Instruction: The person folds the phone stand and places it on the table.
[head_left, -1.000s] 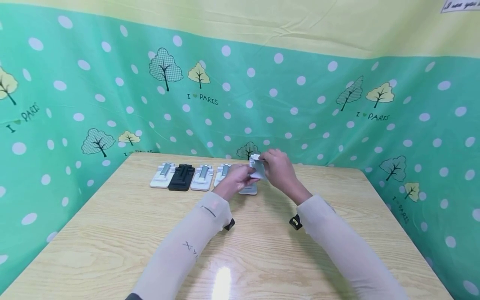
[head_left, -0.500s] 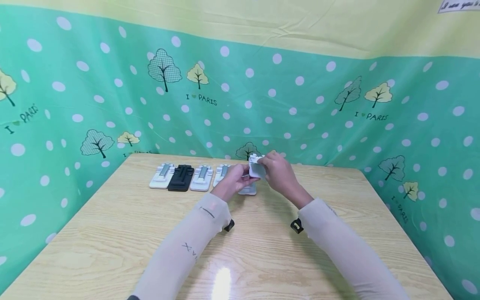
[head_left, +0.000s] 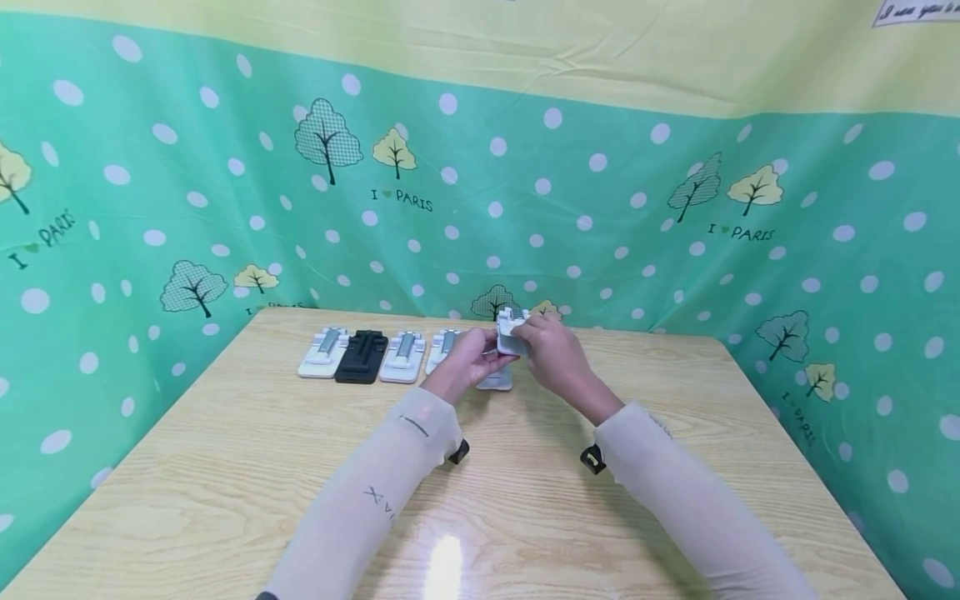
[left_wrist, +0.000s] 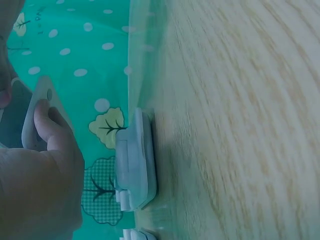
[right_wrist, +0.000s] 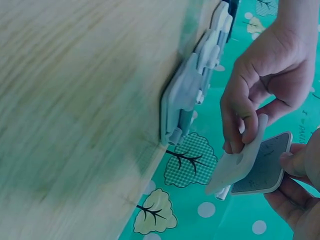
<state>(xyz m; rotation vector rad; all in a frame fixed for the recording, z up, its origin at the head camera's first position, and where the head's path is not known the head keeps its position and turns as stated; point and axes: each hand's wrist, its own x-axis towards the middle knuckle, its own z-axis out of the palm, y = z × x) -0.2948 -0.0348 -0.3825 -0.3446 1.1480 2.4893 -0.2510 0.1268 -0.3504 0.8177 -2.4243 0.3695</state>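
Observation:
Over the back of the table, both hands hold a white folding phone stand (head_left: 512, 335) in the air. My left hand (head_left: 468, 360) grips its white base (right_wrist: 235, 170), the fingers curled over the edge. My right hand (head_left: 558, 354) pinches the grey-padded plate (right_wrist: 265, 165) between thumb and fingers. In the right wrist view, plate and base stand at an angle to each other, joined at one end. A white phone stand (head_left: 495, 381) lies on the table below the held one, partly covered by the left hand.
On the wooden table (head_left: 300, 483), left of the hands, several folded phone stands lie in a row: a white one (head_left: 324, 354), a black one (head_left: 362, 357), another white one (head_left: 403, 357) and one partly hidden. A green patterned curtain (head_left: 600, 192) hangs behind the table.
The right hand has moved slightly down, and the plate it pinches has swung with it. A grey strip at the top of the held phone stand now shows. The left hand has hardly moved.

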